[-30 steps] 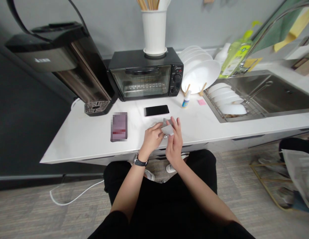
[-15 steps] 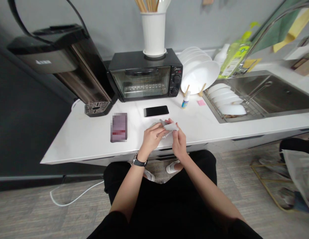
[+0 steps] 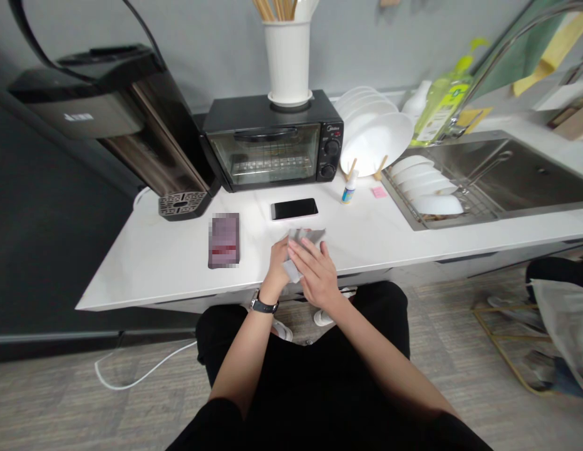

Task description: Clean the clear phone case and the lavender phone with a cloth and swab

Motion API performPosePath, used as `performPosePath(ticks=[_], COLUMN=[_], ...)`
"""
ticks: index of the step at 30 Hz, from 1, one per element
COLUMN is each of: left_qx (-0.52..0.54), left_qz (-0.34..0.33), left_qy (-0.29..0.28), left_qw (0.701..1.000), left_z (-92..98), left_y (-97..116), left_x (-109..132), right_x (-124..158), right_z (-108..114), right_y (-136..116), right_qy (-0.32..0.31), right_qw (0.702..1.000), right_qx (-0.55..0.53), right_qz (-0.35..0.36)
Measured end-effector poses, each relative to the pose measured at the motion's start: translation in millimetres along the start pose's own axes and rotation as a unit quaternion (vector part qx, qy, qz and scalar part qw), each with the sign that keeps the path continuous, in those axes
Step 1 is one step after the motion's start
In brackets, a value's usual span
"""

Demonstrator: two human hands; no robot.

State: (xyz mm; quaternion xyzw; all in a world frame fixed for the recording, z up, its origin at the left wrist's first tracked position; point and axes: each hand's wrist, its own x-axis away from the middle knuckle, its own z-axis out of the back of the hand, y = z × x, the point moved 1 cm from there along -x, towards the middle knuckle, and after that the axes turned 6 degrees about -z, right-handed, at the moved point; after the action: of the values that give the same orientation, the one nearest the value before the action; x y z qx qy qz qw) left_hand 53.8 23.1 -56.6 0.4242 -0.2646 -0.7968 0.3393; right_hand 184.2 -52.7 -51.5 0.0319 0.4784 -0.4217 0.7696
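Observation:
A thin grey cloth [image 3: 294,270] lies crumpled between my two hands, just above the counter's front edge. My right hand [image 3: 319,275] lies over it, its fingers nearly straight and pressing the cloth down. Underneath and to the left, my left hand [image 3: 277,262] is curled round, most of its fingers covered. A clear case that showed in the hands half a second ago is hidden now beneath the cloth. Just beyond the hands, a phone [image 3: 294,209] rests on the counter with its dark screen up. A small white spray bottle [image 3: 350,188] stands farther right.
On the left of the white counter [image 3: 145,263] are a blurred-out purple packet [image 3: 224,241] and a tall drinks machine [image 3: 164,144]. Behind stand a toaster oven [image 3: 272,156] and racked plates [image 3: 376,141]. A pink note [image 3: 379,192] lies near the sink [image 3: 511,181].
My right hand has moved left and turned palm down over the grey cloth. The cloth is now pressed between the hands, and the clear edge below it no longer shows.

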Motion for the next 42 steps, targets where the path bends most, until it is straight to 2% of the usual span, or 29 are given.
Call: performPosePath(ticks=[3, 6, 11, 13, 14, 17, 21, 24, 26, 29, 31, 35, 37, 39, 42], left_qx=[-0.037, -0.056, -0.059, -0.061, -0.064, -0.077, -0.042, -0.020, -0.023, -0.056, -0.080, -0.101, -0.094, -0.081, -0.062], left_qz=[-0.026, -0.042, -0.056, -0.057, -0.055, -0.039, -0.030, -0.025, -0.031, -0.054, -0.059, -0.052, -0.061, -0.066, -0.046], left_qy=[0.021, 0.017, 0.001, -0.001, -0.003, 0.002, 0.024, 0.036, 0.040, 0.030, 0.019, 0.005, 0.008, 0.023, 0.042], left_qw=[0.999, 0.997, 0.997, 0.997, 0.996, 0.996, 0.998, 0.999, 0.998, 0.996, 0.995, 0.994, 0.994, 0.994, 0.996], left_z=[-0.5, -0.1, 1.0, 0.7, 0.5, -0.3, -1.5, -2.3, -2.0, -1.1, -0.9, -0.8, -0.4, -0.1, -1.6], left_y=[1.0, 5.2, 14.0, 15.5, 15.4, 12.5, 4.8, -1.1, -3.4, -3.1, -0.5, 7.6, 10.7, 10.8, 4.5], left_x=[0.2, -1.5, -5.5, -5.6, -5.2, -2.6, 0.9, 3.1, 4.4, 4.4, 2.6, -1.8, -2.4, -1.6, 0.6], right_x=[-2.9, -8.6, -16.5, -15.1, -13.1, -4.6, 4.2, 4.8, 3.5, 0.0, -4.0, -15.0, -18.8, -19.1, -12.4], right_z=[7.3, 13.1, 8.9, 3.1, 0.1, -8.1, -12.9, -10.2, -5.5, 3.2, 8.3, 10.7, 7.3, 1.9, -6.1], right_y=[18.9, 25.9, 4.7, -5.5, -9.4, -14.8, -11.7, -2.1, 8.9, 26.0, 30.9, 15.2, 0.2, -12.1, -15.9], right_qy=[0.023, 0.059, 0.117, 0.156, 0.170, 0.159, 0.085, 0.036, 0.032, 0.048, 0.062, 0.109, 0.143, 0.160, 0.119], right_qw=[0.999, 0.986, 0.923, 0.904, 0.903, 0.941, 0.987, 0.999, 0.999, 0.998, 0.991, 0.943, 0.922, 0.928, 0.972], right_qx=[-0.025, -0.101, -0.230, -0.237, -0.223, -0.126, -0.029, -0.025, -0.030, -0.045, -0.087, -0.205, -0.224, -0.196, -0.110], right_qz=[-0.019, -0.118, -0.284, -0.320, -0.325, -0.270, -0.130, -0.020, 0.006, -0.025, -0.082, -0.237, -0.281, -0.274, -0.171])
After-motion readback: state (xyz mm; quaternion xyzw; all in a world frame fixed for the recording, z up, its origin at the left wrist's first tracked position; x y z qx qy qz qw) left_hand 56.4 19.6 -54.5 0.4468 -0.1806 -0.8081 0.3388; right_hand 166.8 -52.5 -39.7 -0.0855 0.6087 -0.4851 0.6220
